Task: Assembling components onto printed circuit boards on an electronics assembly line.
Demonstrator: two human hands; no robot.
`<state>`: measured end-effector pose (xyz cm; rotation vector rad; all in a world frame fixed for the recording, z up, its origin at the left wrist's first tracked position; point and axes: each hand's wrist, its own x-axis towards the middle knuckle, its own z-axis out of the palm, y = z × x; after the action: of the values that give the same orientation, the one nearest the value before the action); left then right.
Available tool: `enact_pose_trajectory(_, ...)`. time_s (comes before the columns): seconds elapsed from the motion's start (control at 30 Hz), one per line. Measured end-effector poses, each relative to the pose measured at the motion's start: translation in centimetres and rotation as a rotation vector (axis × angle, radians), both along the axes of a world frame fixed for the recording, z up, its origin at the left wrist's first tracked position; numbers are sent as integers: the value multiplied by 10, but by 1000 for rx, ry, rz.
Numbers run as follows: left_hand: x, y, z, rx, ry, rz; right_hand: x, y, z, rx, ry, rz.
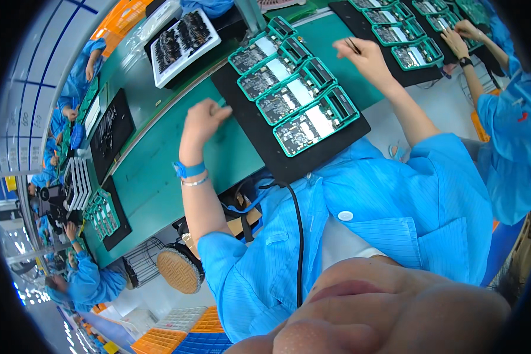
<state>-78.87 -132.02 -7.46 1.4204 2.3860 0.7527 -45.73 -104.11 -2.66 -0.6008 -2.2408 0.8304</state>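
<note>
Four-sided teal frames with circuit boards (289, 103) sit in a row on a black mat (289, 168) in front of me. Each frame also carries a white block and a dark part toward its right end. My left hand (205, 122), with a blue wrist strap (189, 170), hovers by the mat's left edge, slightly blurred. Its fingers are curled and pressed together; what they may hold is hidden. Beyond the right side of the frames, my right hand (367, 62) is raised and closed around thin dark tweezers (353, 46), apart from the boards.
A white tray of small black parts (183, 44) stands beyond the green bench (189, 127). At right, a co-worker's hands (460, 41) work over more teal frames (416, 54). Leftward lie a black mat (111, 133), another frame set (102, 216) and a round stool (180, 270).
</note>
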Motion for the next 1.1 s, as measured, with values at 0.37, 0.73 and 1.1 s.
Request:
enact_pose_trajectory(0.37,-22,45,-34,703,-55,467,-294,-12,19,709,80,298)
enact_pose_trajectory(0.73,-28,50,-33,728,-77,416,-346,8,11,872,-241,417)
enact_pose_trajectory(1.1,-27,47,-32,663,-54,424,-331,-4,31,644,-151,352)
